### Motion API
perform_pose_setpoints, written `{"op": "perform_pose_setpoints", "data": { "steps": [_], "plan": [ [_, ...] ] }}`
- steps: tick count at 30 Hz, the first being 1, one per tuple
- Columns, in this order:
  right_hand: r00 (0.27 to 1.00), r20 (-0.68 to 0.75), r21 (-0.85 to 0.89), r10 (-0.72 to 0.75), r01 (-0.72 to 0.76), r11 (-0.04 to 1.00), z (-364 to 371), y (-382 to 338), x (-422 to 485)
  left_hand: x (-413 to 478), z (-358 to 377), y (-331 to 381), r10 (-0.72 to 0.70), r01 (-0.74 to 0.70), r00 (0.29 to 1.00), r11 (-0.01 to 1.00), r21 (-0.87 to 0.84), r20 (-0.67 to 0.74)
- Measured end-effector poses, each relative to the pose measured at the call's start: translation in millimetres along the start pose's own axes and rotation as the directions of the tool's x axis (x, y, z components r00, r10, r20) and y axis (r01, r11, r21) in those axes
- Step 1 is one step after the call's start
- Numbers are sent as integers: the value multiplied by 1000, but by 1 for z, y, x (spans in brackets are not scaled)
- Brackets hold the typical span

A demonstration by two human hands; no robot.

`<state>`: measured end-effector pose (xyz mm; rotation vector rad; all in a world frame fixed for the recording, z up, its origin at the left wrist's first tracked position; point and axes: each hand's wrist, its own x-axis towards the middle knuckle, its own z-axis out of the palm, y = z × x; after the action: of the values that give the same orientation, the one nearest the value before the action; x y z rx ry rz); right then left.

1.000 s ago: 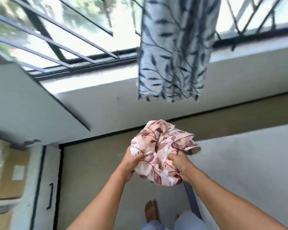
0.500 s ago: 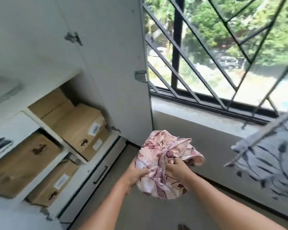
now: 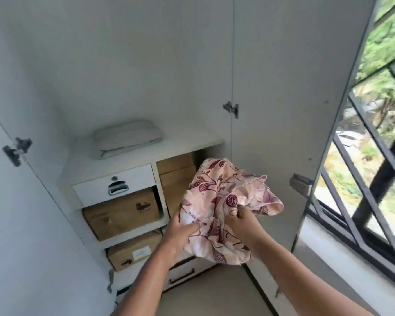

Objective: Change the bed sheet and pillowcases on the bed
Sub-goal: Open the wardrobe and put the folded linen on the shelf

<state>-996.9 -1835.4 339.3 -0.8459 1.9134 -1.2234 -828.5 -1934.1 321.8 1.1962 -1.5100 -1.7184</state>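
Turned from window (image 3: 379, 142) to wardrobe (image 3: 283, 87), left hand (image 3: 180, 232) and right hand (image 3: 242, 221) clutch the bunched floral cloth (image 3: 221, 190).

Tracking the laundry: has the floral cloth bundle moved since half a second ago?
Yes. The floral cloth bundle, gripped by the left hand and right hand, has swung left from beside the open wardrobe door to in front of the shelved cardboard boxes.

an open white wardrobe (image 3: 283, 87) has brown cardboard boxes (image 3: 121, 213) stacked on its shelves, beneath a white drawer (image 3: 94, 190) with a metal handle (image 3: 117, 189). a lower drawer (image 3: 183, 273) sits near the floor (image 3: 203, 297). at the right, a black window grille (image 3: 374, 201) fronts green trees (image 3: 385, 42).
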Motion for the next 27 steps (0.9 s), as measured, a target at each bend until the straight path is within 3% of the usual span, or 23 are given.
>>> {"op": "perform_pose_setpoints", "data": {
  "steps": [1, 4, 10, 20, 27],
  "plan": [
    [1000, -19, -31, -16, 16, 999, -3, -10, 0, 0, 2, 9, -11, 12, 1000, 1000, 15, -13],
    [985, 39, -74, -169, 171, 982, 26, -77, 63, 44, -40, 49, 116, -128, 986, 987, -93, -123],
    [955, 90, -154, -281, 292, 944, 62, -152, 150, 125, -88, 91, 232, -258, 956, 956, -137, -182],
    [959, -3, -209, -282, 275, 938, 107, -240, 300, 272, -141, 158, 382, -390, 912, 921, -27, -148],
    [952, -23, -231, -305, 292, 928, 118, -271, 384, 358, -151, 174, 398, -390, 907, 917, 81, -138]
  ]
}}
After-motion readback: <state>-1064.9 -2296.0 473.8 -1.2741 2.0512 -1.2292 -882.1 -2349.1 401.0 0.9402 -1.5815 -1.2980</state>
